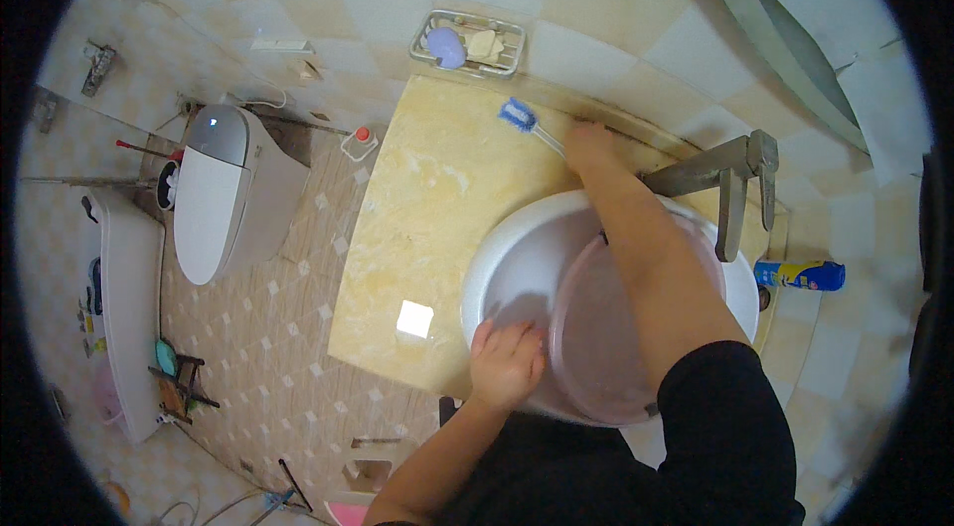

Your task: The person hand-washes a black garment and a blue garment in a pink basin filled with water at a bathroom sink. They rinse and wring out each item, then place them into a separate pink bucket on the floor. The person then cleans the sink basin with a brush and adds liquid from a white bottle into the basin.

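Observation:
My right hand (591, 145) reaches across the white washbasin (514, 237) to the back of the yellow stone countertop (417, 176). It is closed around the handle of a scrub brush (519, 115) with blue-and-white bristles, whose head points left over the counter. Inside the washbasin a pink plastic tub (596, 332) sits tilted, partly hidden under my right forearm. My left hand (510, 364) is over the washbasin's near left rim, fingers spread a little and holding nothing. Its fingertips come close to the tub's edge; whether they touch is unclear.
A metal faucet (704, 165) juts over the washbasin's right side. Behind the counter hangs a wire soap rack (514, 64) with a purple soap (446, 47). A blue spray can (801, 276) lies to the right. A toilet (212, 206) and a bathtub (130, 317) are at left.

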Available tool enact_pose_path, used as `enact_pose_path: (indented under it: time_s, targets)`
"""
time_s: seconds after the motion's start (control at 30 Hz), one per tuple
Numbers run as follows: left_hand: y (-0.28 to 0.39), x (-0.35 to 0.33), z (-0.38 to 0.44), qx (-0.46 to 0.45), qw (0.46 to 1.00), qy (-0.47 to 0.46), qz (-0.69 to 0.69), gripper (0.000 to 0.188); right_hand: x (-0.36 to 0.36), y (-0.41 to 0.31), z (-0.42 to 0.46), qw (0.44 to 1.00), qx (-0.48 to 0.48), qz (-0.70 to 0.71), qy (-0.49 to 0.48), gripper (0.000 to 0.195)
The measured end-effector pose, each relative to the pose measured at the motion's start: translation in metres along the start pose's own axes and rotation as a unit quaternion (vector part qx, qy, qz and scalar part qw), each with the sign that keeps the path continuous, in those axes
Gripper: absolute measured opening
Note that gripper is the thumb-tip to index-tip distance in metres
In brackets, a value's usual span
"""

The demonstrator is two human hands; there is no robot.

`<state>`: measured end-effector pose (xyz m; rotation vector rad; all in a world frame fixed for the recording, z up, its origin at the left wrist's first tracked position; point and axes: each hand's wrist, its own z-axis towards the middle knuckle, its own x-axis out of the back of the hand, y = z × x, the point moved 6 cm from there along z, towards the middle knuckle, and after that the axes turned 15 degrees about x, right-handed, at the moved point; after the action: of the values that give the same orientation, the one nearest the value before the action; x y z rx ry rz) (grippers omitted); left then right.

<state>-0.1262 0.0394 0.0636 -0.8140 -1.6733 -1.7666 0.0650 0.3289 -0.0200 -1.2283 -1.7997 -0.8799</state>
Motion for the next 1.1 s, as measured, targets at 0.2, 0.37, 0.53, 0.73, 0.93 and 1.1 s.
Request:
enact_pose_path:
  time_s: [0.2,0.37,0.53,0.73,0.93,1.1]
  targets:
    - [0.002,0.0,0.004,-0.011,1.0,-0.002,0.016,0.016,0.013,0.027,-0.012,0.972,-0.074,0.177,0.138,0.03]
    - [0.006,0.0,0.003,-0.021,0.998,-0.023,0.051,0.018,0.005,0.031,-0.024,0.971,-0.039,0.199,0.127,0.029]
    - [-0.002,-0.005,0.002,-0.017,0.997,-0.027,0.065,0.019,0.03,-0.02,-0.025,0.989,-0.029,0.142,0.001,0.03]
    - [0.001,-0.001,0.0,-0.002,1.0,-0.023,0.021,0.02,0.0,-0.029,0.016,0.998,0.01,0.056,-0.014,0.035]
    - [0.0,-0.002,0.002,-0.001,0.999,-0.027,0.033,0.022,0.049,0.007,-0.039,0.967,-0.037,0.18,0.176,0.034]
    - [0.008,0.003,0.007,-0.01,0.999,-0.032,0.021,0.022,0.062,0.028,-0.182,0.913,-0.053,0.263,0.309,0.035]
